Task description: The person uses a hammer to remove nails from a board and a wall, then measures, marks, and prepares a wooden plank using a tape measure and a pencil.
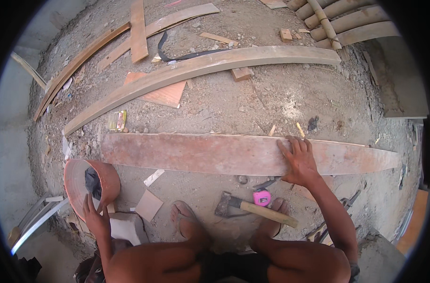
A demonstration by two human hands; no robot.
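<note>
A long reddish plywood board lies across the ground in front of me, tapering toward its right end. My right hand rests on it right of the middle, fingers spread over its far edge. At the lower left, my left hand is at the rim of a pinkish bucket, fingers stretched and apart. Inside the bucket is a crumpled black plastic bag. Near my feet lie a hammer with a wooden handle and a pink tape measure.
Beyond the board lies a long wooden beam, over a pinkish tile and a wood block. Strips of wood lie at the far left. Bamboo poles are stacked far right. A pale block sits beside the bucket.
</note>
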